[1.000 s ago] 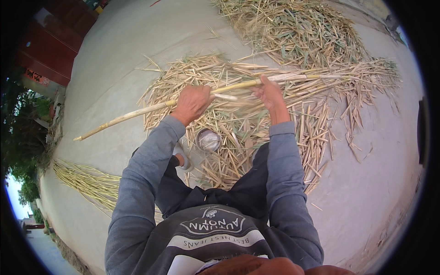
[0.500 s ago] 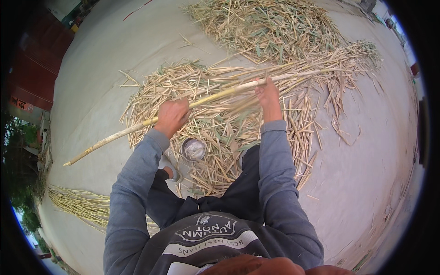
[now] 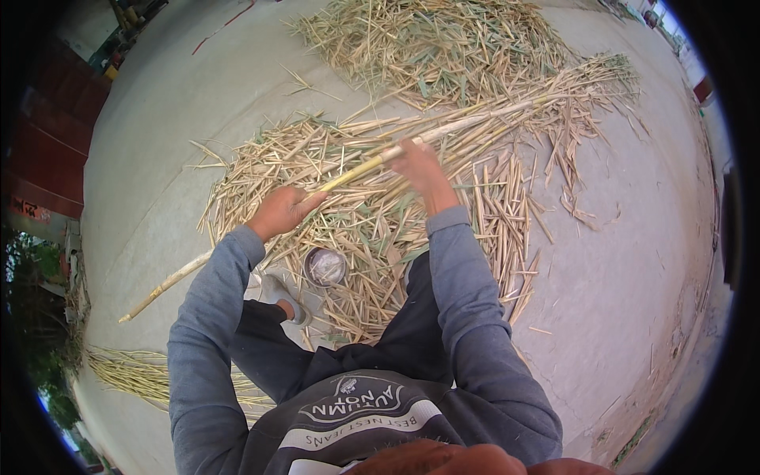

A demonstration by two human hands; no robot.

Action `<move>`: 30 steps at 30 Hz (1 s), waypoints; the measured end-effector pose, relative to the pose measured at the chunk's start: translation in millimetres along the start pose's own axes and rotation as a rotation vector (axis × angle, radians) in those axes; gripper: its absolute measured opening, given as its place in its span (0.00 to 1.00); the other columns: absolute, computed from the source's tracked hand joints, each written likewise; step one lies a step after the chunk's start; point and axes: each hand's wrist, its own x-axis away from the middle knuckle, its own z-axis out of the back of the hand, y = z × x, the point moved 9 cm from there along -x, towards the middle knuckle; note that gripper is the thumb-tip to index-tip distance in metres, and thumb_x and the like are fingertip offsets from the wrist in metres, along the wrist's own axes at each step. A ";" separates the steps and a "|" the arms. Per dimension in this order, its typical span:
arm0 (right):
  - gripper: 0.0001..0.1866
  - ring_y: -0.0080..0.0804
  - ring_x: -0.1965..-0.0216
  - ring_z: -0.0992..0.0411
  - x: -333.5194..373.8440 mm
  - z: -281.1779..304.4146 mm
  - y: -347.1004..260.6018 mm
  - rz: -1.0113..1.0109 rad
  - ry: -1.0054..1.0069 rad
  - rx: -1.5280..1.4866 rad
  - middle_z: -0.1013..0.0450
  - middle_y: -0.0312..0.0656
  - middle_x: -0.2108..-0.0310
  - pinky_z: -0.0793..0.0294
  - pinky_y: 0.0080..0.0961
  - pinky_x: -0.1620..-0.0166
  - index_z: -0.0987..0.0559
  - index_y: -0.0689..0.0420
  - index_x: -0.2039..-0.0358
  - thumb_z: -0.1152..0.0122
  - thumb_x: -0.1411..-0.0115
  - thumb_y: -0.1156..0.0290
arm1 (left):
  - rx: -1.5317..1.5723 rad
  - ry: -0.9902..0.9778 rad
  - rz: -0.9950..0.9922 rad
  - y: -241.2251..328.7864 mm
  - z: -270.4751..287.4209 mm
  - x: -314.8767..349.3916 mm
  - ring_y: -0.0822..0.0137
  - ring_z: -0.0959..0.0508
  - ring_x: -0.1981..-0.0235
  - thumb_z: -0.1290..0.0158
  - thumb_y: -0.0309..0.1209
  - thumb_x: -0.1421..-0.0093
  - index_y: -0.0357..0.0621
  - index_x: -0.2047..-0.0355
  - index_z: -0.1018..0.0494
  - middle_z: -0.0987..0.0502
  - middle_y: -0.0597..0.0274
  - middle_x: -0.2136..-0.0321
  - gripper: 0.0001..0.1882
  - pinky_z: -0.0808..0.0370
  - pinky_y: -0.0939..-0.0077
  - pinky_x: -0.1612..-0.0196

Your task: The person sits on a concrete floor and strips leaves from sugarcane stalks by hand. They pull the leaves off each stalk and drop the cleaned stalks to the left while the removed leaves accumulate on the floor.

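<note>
A long, pale yellow reed stalk slants across in front of me, its lower left end out over the bare ground and its upper right end above a bundle of other stalks. My left hand is closed around it left of the middle, thumb lying along the stalk. Farther up it, my right hand also grips the stalk, its fingers somewhat blurred and partly hidden behind the back of the hand. Stripped leaf sheaths and stalk pieces are heaped beneath both hands.
By my feet sits a round dark-rimmed container with something whitish inside. A larger heap of straw-like leaves lies at the far side, and a bundle of uncleaned stalks at the right. Thin yellow-green stalks are laid at lower left.
My right hand has slid down the stalk toward my left hand. The stalk's lower left end has dropped slightly, and the whole view has shifted a little.
</note>
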 end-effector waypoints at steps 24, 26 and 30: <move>0.14 0.37 0.61 0.19 -3.2 24.6 3.0 0.031 0.172 -0.143 0.19 0.54 0.59 0.26 0.24 0.71 0.26 0.68 0.55 0.45 0.31 0.68 | -0.592 0.273 -0.121 16.5 2.1 30.2 0.53 0.24 0.84 0.44 0.53 0.35 0.44 0.81 0.30 0.26 0.50 0.86 0.28 0.28 0.57 0.77; 0.12 0.38 0.60 0.19 -4.4 23.3 1.3 0.015 0.117 -0.120 0.20 0.53 0.59 0.24 0.25 0.70 0.26 0.68 0.56 0.45 0.32 0.70 | -0.443 0.177 -0.133 11.8 -1.9 31.6 0.51 0.22 0.82 0.45 0.53 0.34 0.44 0.81 0.28 0.25 0.46 0.84 0.28 0.28 0.56 0.77; 0.10 0.43 0.56 0.19 4.3 11.6 -3.7 0.023 -0.079 -0.161 0.20 0.54 0.58 0.20 0.25 0.64 0.26 0.67 0.56 0.47 0.32 0.73 | -0.137 -0.026 -0.036 1.3 -8.1 37.4 0.57 0.26 0.84 0.51 0.56 0.30 0.46 0.81 0.27 0.27 0.53 0.87 0.30 0.32 0.62 0.79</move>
